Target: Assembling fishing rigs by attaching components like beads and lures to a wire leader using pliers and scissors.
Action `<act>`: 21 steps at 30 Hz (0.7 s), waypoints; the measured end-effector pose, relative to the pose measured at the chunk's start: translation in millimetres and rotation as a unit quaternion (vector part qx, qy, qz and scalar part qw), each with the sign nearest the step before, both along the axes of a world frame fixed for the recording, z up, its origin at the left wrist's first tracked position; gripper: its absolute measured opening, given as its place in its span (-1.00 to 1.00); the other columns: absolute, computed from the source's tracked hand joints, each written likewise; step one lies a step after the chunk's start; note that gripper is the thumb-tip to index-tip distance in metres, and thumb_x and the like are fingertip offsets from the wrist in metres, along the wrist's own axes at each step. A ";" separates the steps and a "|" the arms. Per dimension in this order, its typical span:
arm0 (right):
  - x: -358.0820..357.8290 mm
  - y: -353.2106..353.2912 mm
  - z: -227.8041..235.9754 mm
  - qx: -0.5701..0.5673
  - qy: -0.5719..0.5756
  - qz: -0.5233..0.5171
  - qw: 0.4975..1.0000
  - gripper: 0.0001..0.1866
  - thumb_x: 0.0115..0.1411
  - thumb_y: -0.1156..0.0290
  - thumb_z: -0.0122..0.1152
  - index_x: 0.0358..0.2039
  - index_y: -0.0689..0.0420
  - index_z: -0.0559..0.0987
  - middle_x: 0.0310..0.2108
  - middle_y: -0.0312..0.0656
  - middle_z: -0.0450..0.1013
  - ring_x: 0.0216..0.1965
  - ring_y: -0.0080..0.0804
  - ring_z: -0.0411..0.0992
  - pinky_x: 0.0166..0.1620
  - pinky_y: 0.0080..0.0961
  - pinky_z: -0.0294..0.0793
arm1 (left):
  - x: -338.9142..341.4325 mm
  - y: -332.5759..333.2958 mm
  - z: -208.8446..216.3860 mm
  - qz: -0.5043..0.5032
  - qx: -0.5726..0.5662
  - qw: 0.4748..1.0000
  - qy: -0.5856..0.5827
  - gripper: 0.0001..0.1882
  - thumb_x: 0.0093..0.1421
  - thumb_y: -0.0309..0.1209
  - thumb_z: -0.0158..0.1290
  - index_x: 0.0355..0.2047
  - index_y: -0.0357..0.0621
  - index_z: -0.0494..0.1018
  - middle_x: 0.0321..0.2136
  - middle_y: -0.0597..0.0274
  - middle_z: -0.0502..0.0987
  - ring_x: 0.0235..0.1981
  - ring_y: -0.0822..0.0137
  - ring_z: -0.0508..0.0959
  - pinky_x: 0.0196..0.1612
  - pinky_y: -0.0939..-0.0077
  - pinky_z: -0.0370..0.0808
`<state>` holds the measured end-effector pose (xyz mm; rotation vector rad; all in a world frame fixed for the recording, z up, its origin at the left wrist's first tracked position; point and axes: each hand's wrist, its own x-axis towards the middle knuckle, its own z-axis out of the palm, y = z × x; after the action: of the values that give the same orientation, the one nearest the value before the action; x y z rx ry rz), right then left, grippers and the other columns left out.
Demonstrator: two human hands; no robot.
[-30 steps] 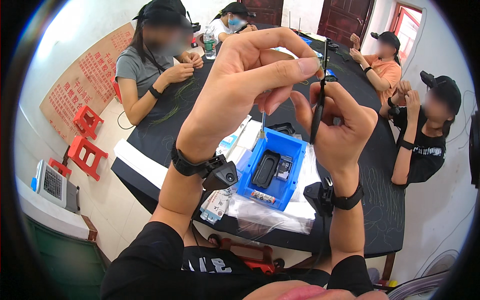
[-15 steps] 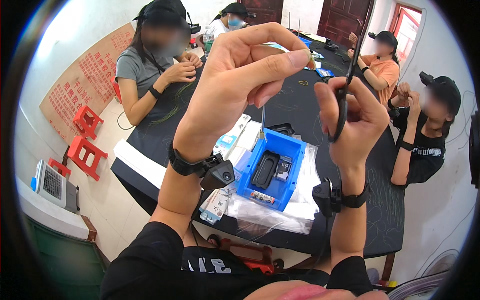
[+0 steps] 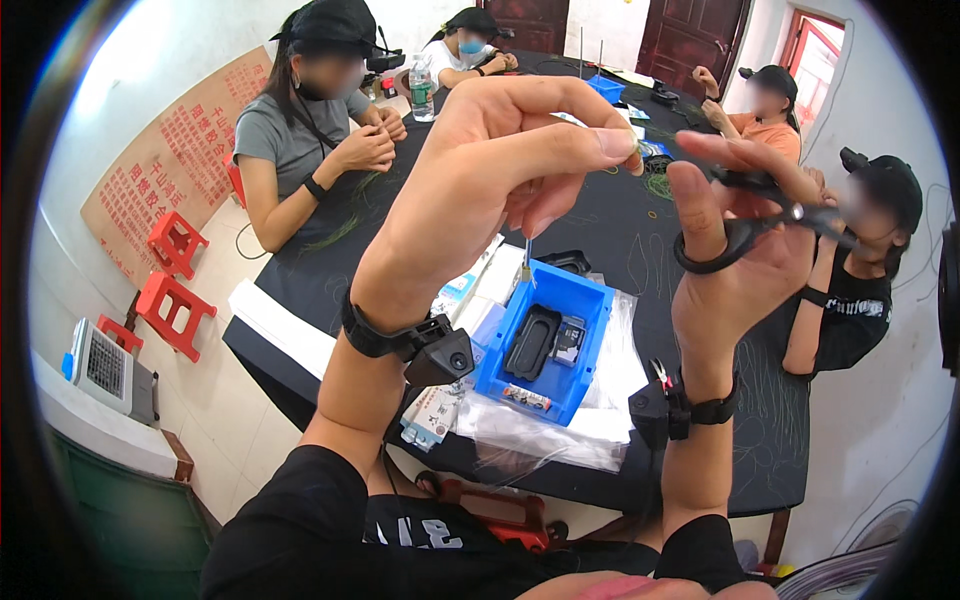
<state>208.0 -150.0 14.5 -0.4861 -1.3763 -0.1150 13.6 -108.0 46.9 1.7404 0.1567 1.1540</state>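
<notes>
The left hand [image 3: 490, 180] clamps thumb and forefinger together on a small green piece [image 3: 637, 156], visible at three o'clock of the thumb tip. At four o'clock from it, the right hand [image 3: 745, 275] holds black scissors [image 3: 797, 213] in its fingers, a handle loop round the thumb.

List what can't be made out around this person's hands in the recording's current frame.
Head view: what the left hand pinches. Thumb and forefinger cover all but a greenish bit, too small to identify.
Head view: the blade ends of the scissors in the right hand; they are blurred.
Head view: part of the floor of the blue bin; the black tray covers it.
</notes>
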 end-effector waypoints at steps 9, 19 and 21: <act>8.0 -1.9 3.0 0.002 -0.064 0.027 0.998 -0.63 0.14 0.61 0.56 -0.12 0.18 0.54 -0.18 0.01 0.69 -0.48 -0.80 0.36 -0.38 -0.85 0.26 | 4.3 0.0 -2.3 -0.012 -0.039 0.999 0.021 -0.77 0.39 -0.38 0.16 -0.18 -0.38 0.59 -0.66 0.46 0.42 -0.77 0.74 0.25 -0.63 0.77 0.04; 4.4 -0.9 3.3 -0.070 0.018 0.109 0.991 -0.70 0.17 0.60 0.54 -0.19 0.20 0.55 -0.27 -0.10 0.68 -0.37 -0.69 0.51 -0.32 -0.80 0.35 | 3.2 -0.8 -0.1 -0.005 -0.028 0.999 0.042 -0.80 0.33 -0.33 0.25 -0.23 -0.23 0.65 -0.70 0.43 0.48 -0.73 0.66 0.40 -0.65 0.75 0.17; 6.0 -5.5 4.1 -0.118 0.040 0.131 0.984 -0.70 0.18 0.57 0.54 -0.18 0.19 0.55 -0.27 -0.12 0.68 -0.35 -0.68 0.53 -0.30 -0.80 0.37 | 2.4 -0.9 0.0 0.002 -0.015 0.999 0.052 -0.80 0.34 -0.33 0.25 -0.22 -0.23 0.65 -0.70 0.41 0.49 -0.73 0.66 0.41 -0.65 0.73 0.18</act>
<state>214.0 -155.6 18.7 -0.4955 -1.3685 0.2817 16.0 -108.9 46.9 1.7759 0.2394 1.0590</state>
